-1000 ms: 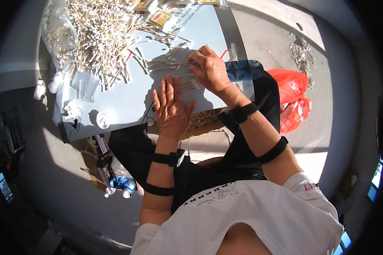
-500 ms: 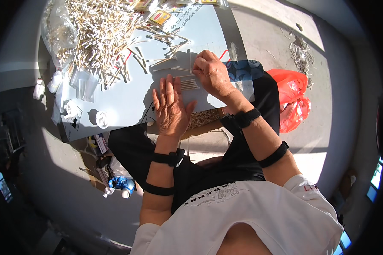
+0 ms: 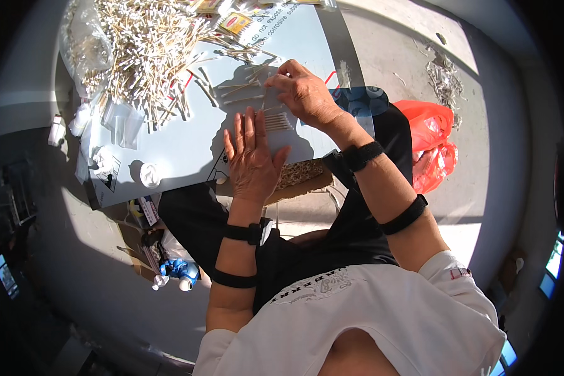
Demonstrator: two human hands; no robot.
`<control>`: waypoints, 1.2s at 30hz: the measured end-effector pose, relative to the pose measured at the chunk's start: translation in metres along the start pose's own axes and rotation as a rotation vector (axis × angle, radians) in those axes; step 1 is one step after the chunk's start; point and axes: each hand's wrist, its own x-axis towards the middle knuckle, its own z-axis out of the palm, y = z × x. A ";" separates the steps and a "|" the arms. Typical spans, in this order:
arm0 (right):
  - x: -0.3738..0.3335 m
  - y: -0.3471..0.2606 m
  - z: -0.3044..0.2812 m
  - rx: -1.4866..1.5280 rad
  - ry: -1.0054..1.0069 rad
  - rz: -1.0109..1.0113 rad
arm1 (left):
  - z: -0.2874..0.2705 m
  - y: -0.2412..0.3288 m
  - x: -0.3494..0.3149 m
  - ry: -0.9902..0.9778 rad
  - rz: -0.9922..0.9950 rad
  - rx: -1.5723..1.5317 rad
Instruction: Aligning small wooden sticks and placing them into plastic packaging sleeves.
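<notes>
My left hand (image 3: 252,156) lies flat on the grey-blue tabletop sheet (image 3: 188,164), fingers stretched out and thumb apart. Against its index finger is a short row of cotton swabs (image 3: 277,121), lined up side by side. My right hand (image 3: 302,95) is just beyond that row, fingers bent into a loose pinch at the right end of a loose cotton swab (image 3: 243,99). The fingertips partly hide that swab's end. More single swabs are scattered beyond, and a large heap of cotton swabs (image 3: 147,47) covers the far left of the table.
A clear plastic bag (image 3: 91,44) borders the heap, with small clear bags (image 3: 122,125) nearer. A round white container (image 3: 150,176) stands near the front left edge. Yellow packets (image 3: 235,24) are at the back. Red plastic bags (image 3: 429,147) sit on the floor at right.
My right hand has moved left and away from me, from above the swab row toward the loose swabs. My left hand has stayed in place.
</notes>
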 end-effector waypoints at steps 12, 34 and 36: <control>-0.003 -0.004 0.010 -0.053 -0.059 -0.075 | -0.001 0.000 0.000 -0.042 -0.039 -0.027; -0.040 -0.036 0.040 0.963 0.408 0.268 | 0.021 -0.011 0.041 0.524 -0.195 -1.159; -0.040 -0.039 0.046 0.988 0.430 0.289 | 0.023 -0.003 0.043 0.494 -0.187 -1.151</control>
